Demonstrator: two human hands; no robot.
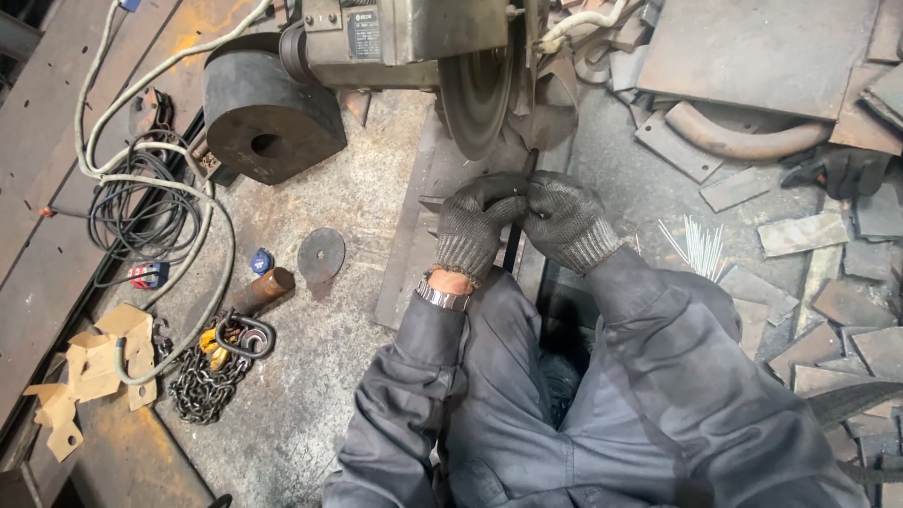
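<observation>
Both my hands wear dark knitted gloves and meet just below the round cutting disc [475, 89] of a chop saw [404, 38]. My left hand [475, 226] and my right hand [564, 221] are closed together on a thin dark metal bar [513, 249] that runs from the disc toward me. The bar lies over a flat steel plate [414, 254] on the floor. My grey sleeves and trousers fill the lower middle of the view, and a metal wristwatch shows on my left wrist.
A heavy dark motor housing [268, 118] sits left of the saw. Coiled cables [141, 207], a loose disc [321, 255], a short pipe [263, 290], a chain with hook [216, 367] and cardboard scraps [94, 367] lie left. Steel offcuts [828, 310], welding rods [701, 246] and a spare glove [842, 171] lie right.
</observation>
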